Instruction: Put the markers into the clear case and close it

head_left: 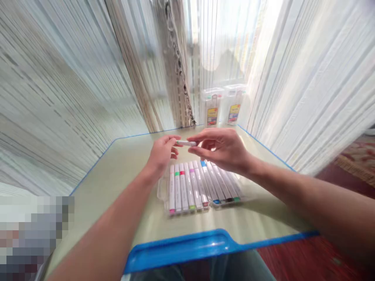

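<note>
I see the left hand and the right hand meeting above the far half of a pale, yellowish-green tabletop trimmed in blue. Between them, roughly level, is a slim white marker pen with a touch of green near its left end. The left thumb and forefinger grasp that green-marked end, the other fingers loosely curled below; the right thumb and fingertips pinch the opposite end (whether its cap is on, I can't make out from here).

Just below the hands, nearer to my camera, a row of white markers with coloured ends lies side by side in a clear plastic case. I pick out pink, lime green, blue, black and green at the near ends, with green, red, purple and blue bands at the far ends. The right wrist passes over the far right corner of the row.

Beyond the hands, two upright transparent boxes with yellow labels stand near the far edge, before pale string curtains. Closest to me runs a raised blue plastic ledge, with red patterned carpet below on the right.
</note>
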Demonstrator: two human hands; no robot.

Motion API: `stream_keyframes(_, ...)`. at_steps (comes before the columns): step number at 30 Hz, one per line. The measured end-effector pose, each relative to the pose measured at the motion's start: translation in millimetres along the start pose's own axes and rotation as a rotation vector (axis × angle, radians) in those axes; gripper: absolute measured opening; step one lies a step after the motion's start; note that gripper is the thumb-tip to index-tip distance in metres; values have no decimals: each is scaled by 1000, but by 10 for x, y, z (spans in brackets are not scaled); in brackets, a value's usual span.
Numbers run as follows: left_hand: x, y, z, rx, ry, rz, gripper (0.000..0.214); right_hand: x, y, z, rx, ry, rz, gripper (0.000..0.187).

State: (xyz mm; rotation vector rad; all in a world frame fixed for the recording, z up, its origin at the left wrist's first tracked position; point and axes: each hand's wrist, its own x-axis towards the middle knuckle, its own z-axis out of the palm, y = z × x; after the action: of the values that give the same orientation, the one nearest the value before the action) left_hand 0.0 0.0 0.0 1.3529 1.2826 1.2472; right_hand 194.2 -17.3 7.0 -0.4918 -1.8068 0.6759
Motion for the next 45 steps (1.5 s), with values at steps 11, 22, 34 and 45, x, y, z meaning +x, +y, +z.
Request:
stream_keyframes(11, -61, 4, 39, 41, -93, -70, 22, -19, -58, 8, -7, -66, -24, 27)
stream_keyframes(22, -52, -20, 35, 31, -122, -56, 20, -7, -131, 17, 203, -137, 204, 31)
stream_keyframes(34, -58, -5, 34, 58, -106, -50, 17, 46, -180, -8, 408, -173, 374, 35)
stream_keyframes(45, -53, 18, 17, -9, -20, 10, 17, 137, 63, -139, 167, 127, 311, 34)
